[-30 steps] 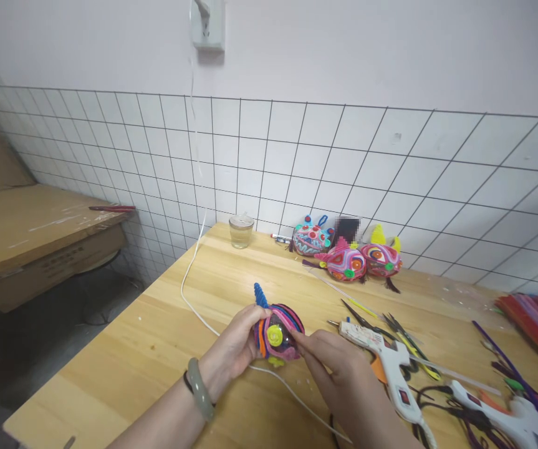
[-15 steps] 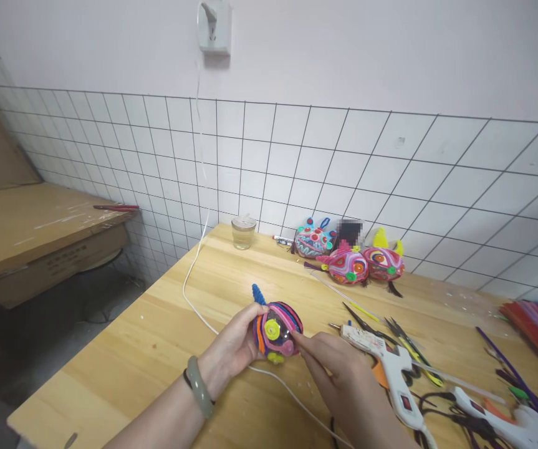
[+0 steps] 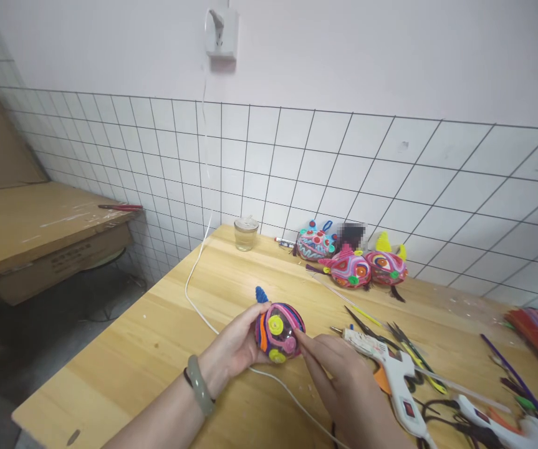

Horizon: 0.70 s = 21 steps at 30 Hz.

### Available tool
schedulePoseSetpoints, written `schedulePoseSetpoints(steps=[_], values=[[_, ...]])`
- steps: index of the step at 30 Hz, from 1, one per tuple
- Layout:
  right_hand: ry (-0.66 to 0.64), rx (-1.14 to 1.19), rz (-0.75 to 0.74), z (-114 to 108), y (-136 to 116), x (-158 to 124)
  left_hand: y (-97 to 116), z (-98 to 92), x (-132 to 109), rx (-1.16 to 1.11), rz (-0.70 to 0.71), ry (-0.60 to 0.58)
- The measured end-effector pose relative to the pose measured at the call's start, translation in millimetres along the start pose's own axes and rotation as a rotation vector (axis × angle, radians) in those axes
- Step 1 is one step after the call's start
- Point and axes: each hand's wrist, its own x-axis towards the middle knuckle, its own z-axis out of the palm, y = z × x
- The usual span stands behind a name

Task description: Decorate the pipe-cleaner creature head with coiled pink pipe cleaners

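My left hand (image 3: 241,340) is closed round a round ornament (image 3: 265,333), held just above the table. Bands of coloured pipe cleaner, orange, blue and pink among them, wrap its clear, dark-looking shell. It carries yellow coils (image 3: 275,325) and a small pink coil, and a blue twisted piece (image 3: 261,294) sticks up at its upper left. My right hand (image 3: 338,368) has its fingers pressed together, index fingertip touching the ornament's right side beside the pink coil. Whether a strand lies between those fingertips is hidden.
Several finished ornaments (image 3: 347,269) stand by the wall, near a lidded glass (image 3: 246,234). To the right lie a white glue gun (image 3: 397,368), scissors (image 3: 366,324), a second glue gun (image 3: 493,424) and pipe cleaners (image 3: 537,337). A white cable (image 3: 194,305) crosses the table under my left wrist.
The ornament is tipped slightly in my left hand, showing more of the lower yellow coil. My right fingertips stay at its right side. The whole view has shifted a little.
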Motion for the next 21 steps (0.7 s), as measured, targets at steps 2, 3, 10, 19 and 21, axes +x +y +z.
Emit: schedulePoseSetpoints(steps=[2,3,10,19,21], values=[[0.018,0.004,-0.003,-0.5,0.5,0.2,0.1,0.7,-0.6,0.000,-0.006,0.007],[0.018,0.007,-0.011,-0.7,1.0,0.2,0.0,0.8,-0.6,0.002,-0.005,0.007],[0.057,0.026,0.088,-0.8,-0.7,0.7,-2.0,-3.1,1.2,0.002,0.041,-0.073],[0.111,0.025,0.118,-3.0,-2.6,5.4,-4.3,-3.9,-2.3,0.100,0.172,-0.114],[0.110,0.037,0.131,-1.5,-1.9,4.5,-4.1,-4.0,-2.1,0.107,0.178,-0.116]])
